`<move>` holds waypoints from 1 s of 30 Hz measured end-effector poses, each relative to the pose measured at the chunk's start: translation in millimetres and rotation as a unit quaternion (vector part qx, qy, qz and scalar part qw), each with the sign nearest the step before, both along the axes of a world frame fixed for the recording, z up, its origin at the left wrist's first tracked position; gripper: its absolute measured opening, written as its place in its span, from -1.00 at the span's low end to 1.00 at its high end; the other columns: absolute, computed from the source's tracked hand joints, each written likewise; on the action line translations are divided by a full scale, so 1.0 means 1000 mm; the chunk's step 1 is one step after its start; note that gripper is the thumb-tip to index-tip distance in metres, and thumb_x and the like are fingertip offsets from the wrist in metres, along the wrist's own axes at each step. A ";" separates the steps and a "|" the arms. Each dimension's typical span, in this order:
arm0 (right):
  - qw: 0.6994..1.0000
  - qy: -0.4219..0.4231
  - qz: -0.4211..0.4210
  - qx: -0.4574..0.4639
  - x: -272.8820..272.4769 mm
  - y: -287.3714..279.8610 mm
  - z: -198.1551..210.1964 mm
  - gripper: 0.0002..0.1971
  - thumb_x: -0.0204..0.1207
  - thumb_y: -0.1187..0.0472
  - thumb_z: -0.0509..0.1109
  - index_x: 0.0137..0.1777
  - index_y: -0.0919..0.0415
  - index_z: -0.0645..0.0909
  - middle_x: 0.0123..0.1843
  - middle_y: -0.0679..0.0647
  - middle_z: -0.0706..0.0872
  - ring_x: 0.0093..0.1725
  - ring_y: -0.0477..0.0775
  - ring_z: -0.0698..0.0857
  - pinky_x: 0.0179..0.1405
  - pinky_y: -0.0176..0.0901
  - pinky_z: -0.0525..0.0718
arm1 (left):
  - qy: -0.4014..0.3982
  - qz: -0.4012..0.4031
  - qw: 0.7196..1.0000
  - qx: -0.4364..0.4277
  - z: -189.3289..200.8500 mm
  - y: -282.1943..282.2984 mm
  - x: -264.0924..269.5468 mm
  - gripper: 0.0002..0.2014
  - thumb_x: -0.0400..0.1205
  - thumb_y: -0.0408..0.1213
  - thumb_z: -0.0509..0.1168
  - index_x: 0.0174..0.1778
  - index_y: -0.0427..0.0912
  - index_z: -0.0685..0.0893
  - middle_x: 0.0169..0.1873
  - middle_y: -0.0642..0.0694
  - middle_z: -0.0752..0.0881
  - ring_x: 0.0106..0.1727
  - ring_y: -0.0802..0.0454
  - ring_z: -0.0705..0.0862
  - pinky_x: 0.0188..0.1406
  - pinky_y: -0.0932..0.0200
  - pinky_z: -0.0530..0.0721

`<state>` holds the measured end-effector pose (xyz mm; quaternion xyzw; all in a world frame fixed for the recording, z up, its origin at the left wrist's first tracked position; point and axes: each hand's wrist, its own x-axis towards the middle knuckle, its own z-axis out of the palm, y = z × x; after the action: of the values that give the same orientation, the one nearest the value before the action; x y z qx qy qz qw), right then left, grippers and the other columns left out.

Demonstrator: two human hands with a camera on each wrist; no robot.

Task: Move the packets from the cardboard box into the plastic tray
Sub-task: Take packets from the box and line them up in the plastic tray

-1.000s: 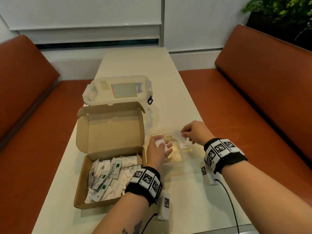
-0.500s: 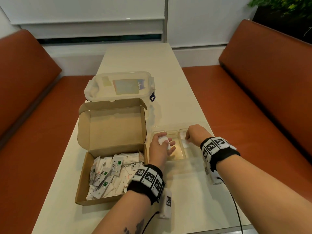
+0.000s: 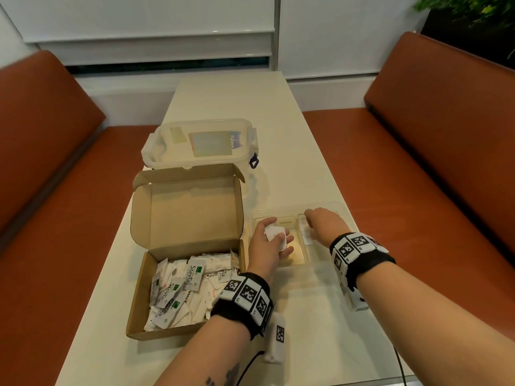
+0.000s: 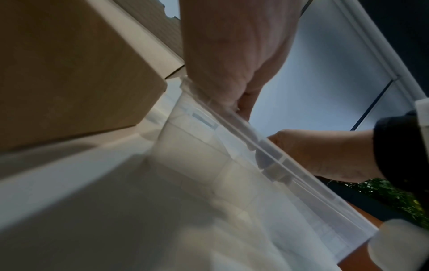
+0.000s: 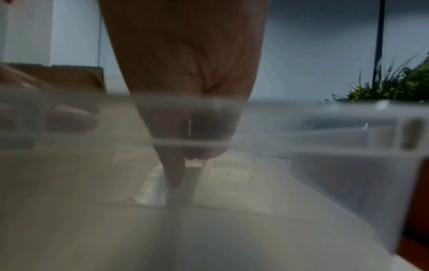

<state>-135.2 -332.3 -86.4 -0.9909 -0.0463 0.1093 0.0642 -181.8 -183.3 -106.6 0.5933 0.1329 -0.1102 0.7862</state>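
Note:
An open cardboard box at the table's left holds several white packets. Right of it stands a clear plastic tray with compartments. My left hand hovers over the tray's left part and grips a small bunch of white packets. My right hand reaches down into the tray's right compartment. In the right wrist view, blurred through the tray wall, its fingertips pinch the end of a white packet lying on the tray floor.
A clear lidded plastic container stands behind the cardboard box's raised flap. Orange benches run along both long sides of the narrow white table. A plant is at the far right. A black cable trails off the near edge.
My right hand has come down with its packet from above the tray into the right compartment. My left hand has stayed over the tray with its packets.

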 end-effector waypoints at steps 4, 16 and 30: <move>0.986 -0.058 -0.041 0.154 -0.004 0.008 0.010 -0.86 0.59 0.19 0.32 0.03 0.23 0.63 -0.06 0.09 0.70 -0.14 0.05 0.62 -0.19 -0.23 0.46 | -0.004 0.002 1.000 -0.001 0.000 0.000 0.000 -0.55 0.60 -0.53 0.32 0.35 -0.07 0.47 0.13 -0.23 0.64 0.08 -0.10 0.76 -0.04 0.05 0.79; 0.943 0.023 -0.045 0.330 -0.014 0.017 0.028 -0.90 0.54 0.27 0.41 -0.07 0.28 0.74 -0.40 -0.05 0.64 -0.46 -0.15 0.56 -0.51 -0.48 0.52 | 0.012 0.019 1.000 0.021 -0.004 0.002 0.007 -0.82 0.70 -0.41 0.17 0.12 -0.11 0.59 0.12 -0.23 0.64 0.01 0.00 0.69 -0.24 0.16 0.79; 0.912 0.054 -0.109 0.391 -0.023 0.016 0.018 -0.88 0.44 0.30 0.52 -0.13 0.31 0.63 -0.36 0.10 0.69 -0.43 -0.09 0.66 -0.35 -0.31 0.70 | -0.035 0.054 0.997 0.049 -0.006 0.001 0.003 -0.77 0.63 -0.50 0.26 0.13 -0.12 0.61 -0.02 -0.16 0.68 -0.02 -0.07 0.72 -0.03 0.02 0.77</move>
<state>-158.5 -316.0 -68.6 -0.8780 0.0264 0.1277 0.4605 -179.3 -182.5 -112.3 0.6267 0.1422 -0.0404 0.7651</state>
